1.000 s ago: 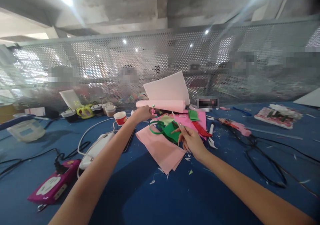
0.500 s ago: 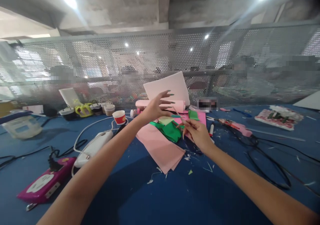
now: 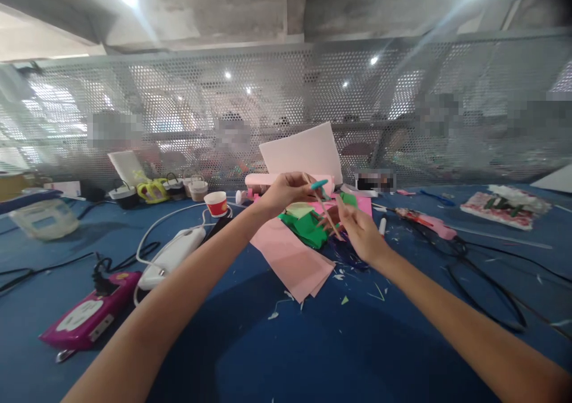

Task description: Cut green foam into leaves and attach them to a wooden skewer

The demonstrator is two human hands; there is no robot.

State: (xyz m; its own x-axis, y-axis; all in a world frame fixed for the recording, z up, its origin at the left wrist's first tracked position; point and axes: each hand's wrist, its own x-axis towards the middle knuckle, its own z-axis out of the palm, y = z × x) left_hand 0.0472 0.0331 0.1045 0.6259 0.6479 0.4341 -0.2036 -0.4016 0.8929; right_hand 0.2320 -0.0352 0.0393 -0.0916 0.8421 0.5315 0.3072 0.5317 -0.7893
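My left hand (image 3: 292, 191) is closed in a pinch at the upper end of a thin pale pink strip (image 3: 329, 217); a long teal thumbnail shows at its tip. The strip slants down to the right, towards my right hand (image 3: 360, 227). There the thumb is raised away from the other fingers, which lie partly behind the strip. Below both hands are crumpled green sheets (image 3: 308, 229) and a folded light pink sheet (image 3: 292, 260). Bright pink sheets (image 3: 365, 205) lie behind my right hand.
A pale roll (image 3: 261, 180) and a white sheet (image 3: 306, 149) stand at the back. To the left are a red paper cup (image 3: 216, 204), a white power strip (image 3: 172, 259) and a magenta power strip (image 3: 92, 312). A pink glue gun (image 3: 429, 224) with a black cable lies right.
My left hand has gone from spread fingers to a pinch on the strip. My right hand, which pinched the strip, has raised its thumb from it. The view has shifted slightly.
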